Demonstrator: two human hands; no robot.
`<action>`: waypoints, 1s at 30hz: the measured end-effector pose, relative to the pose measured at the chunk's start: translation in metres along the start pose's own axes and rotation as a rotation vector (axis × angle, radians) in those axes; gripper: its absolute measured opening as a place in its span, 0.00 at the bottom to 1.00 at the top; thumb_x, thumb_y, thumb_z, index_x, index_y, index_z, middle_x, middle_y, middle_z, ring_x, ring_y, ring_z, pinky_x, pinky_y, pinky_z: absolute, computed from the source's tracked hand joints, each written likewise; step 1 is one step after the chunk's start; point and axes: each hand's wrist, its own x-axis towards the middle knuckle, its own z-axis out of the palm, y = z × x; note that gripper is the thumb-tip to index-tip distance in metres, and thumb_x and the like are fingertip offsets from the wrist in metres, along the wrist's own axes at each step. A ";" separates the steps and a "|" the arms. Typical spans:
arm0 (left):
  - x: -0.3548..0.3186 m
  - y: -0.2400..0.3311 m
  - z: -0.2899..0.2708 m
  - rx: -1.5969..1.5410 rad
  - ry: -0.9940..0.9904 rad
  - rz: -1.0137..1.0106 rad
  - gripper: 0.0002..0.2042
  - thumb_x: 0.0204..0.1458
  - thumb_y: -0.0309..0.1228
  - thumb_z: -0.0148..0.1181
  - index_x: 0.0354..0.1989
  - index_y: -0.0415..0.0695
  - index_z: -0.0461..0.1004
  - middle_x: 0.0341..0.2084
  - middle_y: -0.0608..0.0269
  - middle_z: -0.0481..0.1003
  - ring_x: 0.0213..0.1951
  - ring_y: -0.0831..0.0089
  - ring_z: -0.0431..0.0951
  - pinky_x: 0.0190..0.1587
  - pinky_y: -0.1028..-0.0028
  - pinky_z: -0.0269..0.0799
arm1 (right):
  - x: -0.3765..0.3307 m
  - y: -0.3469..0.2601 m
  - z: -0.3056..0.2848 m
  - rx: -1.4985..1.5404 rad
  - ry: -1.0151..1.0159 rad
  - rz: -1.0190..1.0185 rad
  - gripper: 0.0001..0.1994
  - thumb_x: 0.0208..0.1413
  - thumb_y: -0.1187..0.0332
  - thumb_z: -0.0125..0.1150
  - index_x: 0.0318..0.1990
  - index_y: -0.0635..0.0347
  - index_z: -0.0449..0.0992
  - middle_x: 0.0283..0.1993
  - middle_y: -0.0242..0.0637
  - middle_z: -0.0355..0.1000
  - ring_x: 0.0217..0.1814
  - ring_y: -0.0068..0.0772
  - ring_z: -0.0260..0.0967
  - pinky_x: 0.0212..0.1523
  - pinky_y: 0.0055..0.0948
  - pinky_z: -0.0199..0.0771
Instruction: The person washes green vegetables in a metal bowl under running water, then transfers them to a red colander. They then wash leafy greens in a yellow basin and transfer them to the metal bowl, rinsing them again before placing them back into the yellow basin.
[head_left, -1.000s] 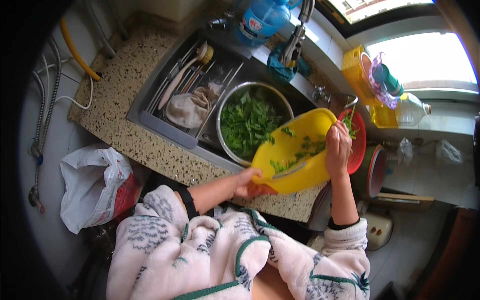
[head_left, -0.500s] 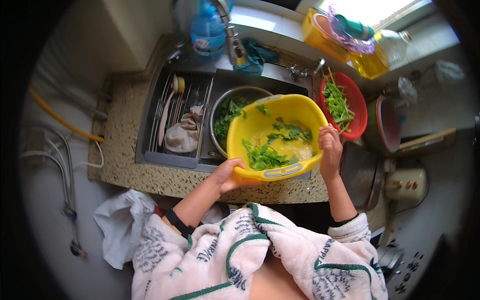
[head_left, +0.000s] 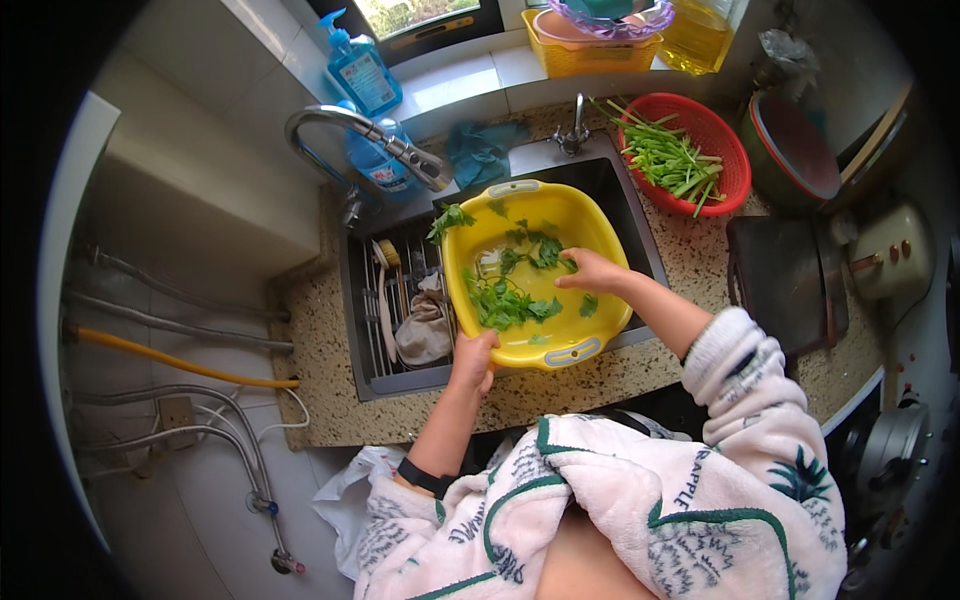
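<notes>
A yellow plastic basin (head_left: 612, 222) is over the sink, with loose green leaves (head_left: 508, 303) lying on its bottom. My left hand (head_left: 476, 358) grips the basin's near left rim. Inside it, my right hand (head_left: 594, 272) reaches in from the right with thumb and fingers apart, close beside a clump of leaves (head_left: 545, 250). Whether a fingertip touches that clump I cannot tell. A leafy sprig (head_left: 452, 220) hangs at the basin's far left rim. What stands beneath the basin is hidden.
A red colander (head_left: 738, 165) with green stems (head_left: 675, 160) stands right of the sink (head_left: 650, 235). On the sink's left rack lie a brush (head_left: 385, 300) and a beige cloth (head_left: 425, 335). The faucet (head_left: 400, 150) arches behind. A dark board (head_left: 785, 275) lies at right.
My right hand has let go of the basin's right rim and moved into the basin. The basin is more level and now hides the metal bowl. The view has shifted.
</notes>
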 end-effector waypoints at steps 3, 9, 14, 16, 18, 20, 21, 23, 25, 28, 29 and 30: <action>-0.009 0.004 0.008 0.068 0.019 0.069 0.26 0.37 0.15 0.48 0.51 0.40 0.59 0.36 0.58 0.66 0.35 0.66 0.71 0.33 0.72 0.71 | 0.039 0.008 0.007 -0.161 0.118 0.115 0.42 0.38 0.56 0.69 0.61 0.62 0.56 0.62 0.55 0.53 0.65 0.49 0.52 0.63 0.36 0.54; -0.014 0.005 0.020 0.210 -0.041 0.182 0.28 0.37 0.13 0.47 0.52 0.40 0.60 0.37 0.60 0.69 0.35 0.69 0.71 0.37 0.75 0.69 | 0.059 -0.015 0.049 0.005 0.232 0.250 0.42 0.32 0.60 0.71 0.60 0.52 0.59 0.62 0.50 0.47 0.64 0.54 0.47 0.63 0.39 0.54; -0.007 0.007 0.019 0.196 -0.029 0.197 0.28 0.37 0.13 0.46 0.53 0.41 0.59 0.38 0.60 0.69 0.37 0.70 0.71 0.38 0.76 0.68 | 0.032 -0.027 0.073 0.001 0.067 -0.336 0.23 0.36 0.70 0.62 0.46 0.56 0.73 0.55 0.50 0.59 0.61 0.48 0.54 0.62 0.36 0.55; -0.007 0.009 0.020 0.197 -0.009 0.160 0.28 0.37 0.13 0.46 0.53 0.41 0.59 0.38 0.60 0.69 0.36 0.70 0.71 0.38 0.76 0.68 | 0.034 -0.024 0.063 0.049 0.201 -0.421 0.19 0.38 0.70 0.61 0.43 0.58 0.75 0.52 0.48 0.63 0.60 0.48 0.57 0.61 0.37 0.56; -0.010 0.011 0.022 0.211 0.003 0.132 0.28 0.38 0.14 0.46 0.54 0.41 0.59 0.37 0.60 0.69 0.36 0.70 0.71 0.38 0.76 0.69 | 0.058 -0.024 0.040 0.238 0.516 -0.135 0.16 0.41 0.69 0.61 0.41 0.62 0.75 0.44 0.46 0.72 0.48 0.41 0.69 0.51 0.33 0.67; -0.012 0.013 0.025 0.234 0.002 0.121 0.28 0.39 0.14 0.46 0.54 0.41 0.58 0.37 0.59 0.69 0.36 0.69 0.71 0.37 0.75 0.69 | 0.079 -0.025 0.024 0.424 0.807 -0.003 0.18 0.43 0.65 0.64 0.41 0.66 0.73 0.40 0.44 0.74 0.42 0.35 0.72 0.44 0.30 0.70; -0.013 0.014 0.027 0.224 -0.013 0.140 0.28 0.39 0.14 0.46 0.55 0.41 0.58 0.37 0.59 0.69 0.36 0.69 0.71 0.37 0.75 0.69 | 0.088 -0.027 0.017 0.467 0.802 0.064 0.16 0.43 0.64 0.64 0.38 0.66 0.73 0.37 0.43 0.74 0.39 0.35 0.72 0.41 0.31 0.70; -0.014 0.013 0.032 0.206 -0.039 0.160 0.28 0.40 0.15 0.46 0.55 0.41 0.58 0.38 0.59 0.68 0.35 0.69 0.71 0.36 0.75 0.69 | 0.102 -0.038 0.015 0.530 0.792 0.131 0.14 0.43 0.64 0.65 0.34 0.65 0.73 0.32 0.41 0.74 0.34 0.35 0.72 0.36 0.31 0.70; -0.014 0.012 0.035 0.231 -0.059 0.119 0.29 0.40 0.15 0.46 0.56 0.42 0.57 0.38 0.58 0.68 0.36 0.68 0.71 0.37 0.74 0.69 | 0.105 -0.053 0.021 0.559 0.808 0.085 0.12 0.43 0.65 0.65 0.31 0.64 0.73 0.28 0.41 0.74 0.30 0.36 0.71 0.33 0.32 0.70; -0.012 0.012 0.039 0.251 -0.101 0.154 0.31 0.40 0.14 0.45 0.59 0.42 0.55 0.40 0.58 0.67 0.38 0.69 0.70 0.39 0.74 0.68 | 0.086 -0.072 0.037 0.411 0.736 -0.197 0.11 0.40 0.68 0.64 0.30 0.63 0.73 0.26 0.45 0.73 0.29 0.41 0.72 0.33 0.35 0.70; -0.011 0.012 0.041 0.245 -0.107 0.181 0.32 0.40 0.14 0.45 0.59 0.43 0.55 0.41 0.59 0.67 0.39 0.69 0.70 0.39 0.74 0.68 | 0.072 -0.072 0.039 0.222 0.532 -0.264 0.09 0.40 0.69 0.62 0.30 0.62 0.74 0.28 0.47 0.73 0.33 0.46 0.72 0.35 0.38 0.70; -0.010 0.012 0.041 0.243 -0.111 0.199 0.32 0.40 0.13 0.45 0.59 0.43 0.55 0.41 0.59 0.67 0.39 0.70 0.70 0.39 0.75 0.68 | 0.058 -0.071 0.040 0.032 0.287 -0.261 0.08 0.40 0.70 0.61 0.29 0.62 0.75 0.29 0.50 0.73 0.36 0.51 0.71 0.38 0.41 0.70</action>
